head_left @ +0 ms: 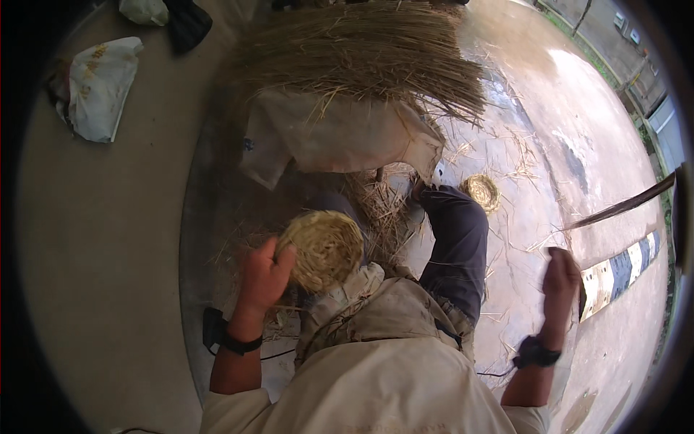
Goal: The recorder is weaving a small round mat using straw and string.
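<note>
left hand (266,273): grasping rim of round woven straw basket (325,249), thumb on near side | basket: above left thigh | right hand (561,271): raised well apart to the right, blurred, cannot tell whether clenched or grasping | smaller straw basket (482,193): floor, beside right knee | straw bundle (361,58): ahead, over pale cloth (347,134)

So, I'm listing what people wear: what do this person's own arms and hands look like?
Short, pale beige sleeves leave both forearms bare. Each wrist has a black band: the left band has a dark boxy piece at its outer side; the right band looks bulky too. A thin dark cable shows near each. Neither the left fingers nor the right fingers look gloved.
</note>
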Demonstrator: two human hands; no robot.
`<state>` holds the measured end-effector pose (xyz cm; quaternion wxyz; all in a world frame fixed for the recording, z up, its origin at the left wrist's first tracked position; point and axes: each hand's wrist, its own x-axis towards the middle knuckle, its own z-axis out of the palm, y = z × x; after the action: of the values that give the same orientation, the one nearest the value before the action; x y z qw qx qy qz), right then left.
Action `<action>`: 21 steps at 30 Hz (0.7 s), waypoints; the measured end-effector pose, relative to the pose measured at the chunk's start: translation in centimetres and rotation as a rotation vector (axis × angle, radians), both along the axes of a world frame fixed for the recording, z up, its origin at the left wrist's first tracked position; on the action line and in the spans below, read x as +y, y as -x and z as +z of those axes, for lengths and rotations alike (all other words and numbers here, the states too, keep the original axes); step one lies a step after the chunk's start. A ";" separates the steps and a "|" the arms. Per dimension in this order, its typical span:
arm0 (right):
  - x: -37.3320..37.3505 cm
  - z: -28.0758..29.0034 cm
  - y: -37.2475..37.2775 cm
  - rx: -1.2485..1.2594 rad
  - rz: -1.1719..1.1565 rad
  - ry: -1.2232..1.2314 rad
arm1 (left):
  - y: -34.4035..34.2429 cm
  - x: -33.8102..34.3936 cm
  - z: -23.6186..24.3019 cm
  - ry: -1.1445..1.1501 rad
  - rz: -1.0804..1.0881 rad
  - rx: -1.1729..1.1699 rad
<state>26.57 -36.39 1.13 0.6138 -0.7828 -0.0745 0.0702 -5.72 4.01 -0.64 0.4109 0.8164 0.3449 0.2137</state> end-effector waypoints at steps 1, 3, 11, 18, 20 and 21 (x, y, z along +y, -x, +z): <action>2.6 -0.8 1.6 0.087 0.104 -0.061 | -0.1 -1.2 -0.2 0.028 -0.019 -0.035; 9.3 -1.8 5.9 0.102 0.368 -0.092 | -0.3 -3.0 -1.0 0.078 -0.092 -0.033; 18.3 -3.5 10.9 -0.049 1.064 -0.054 | 1.3 -8.0 -0.1 0.194 -0.305 0.016; 17.5 -3.4 11.0 0.031 1.134 -0.098 | 1.4 -8.4 -0.3 -0.039 -0.356 -0.168; 17.4 -3.0 11.0 0.047 1.137 -0.123 | 2.3 -7.9 0.1 0.139 -0.403 -0.029; 17.4 -3.0 11.0 0.065 1.141 -0.122 | 2.3 -7.9 0.3 0.132 -0.410 -0.042</action>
<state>15.58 -19.02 -1.84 0.5248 -0.5795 -0.4701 0.4098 -8.05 -3.88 -0.33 0.5053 0.8362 0.1762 0.1197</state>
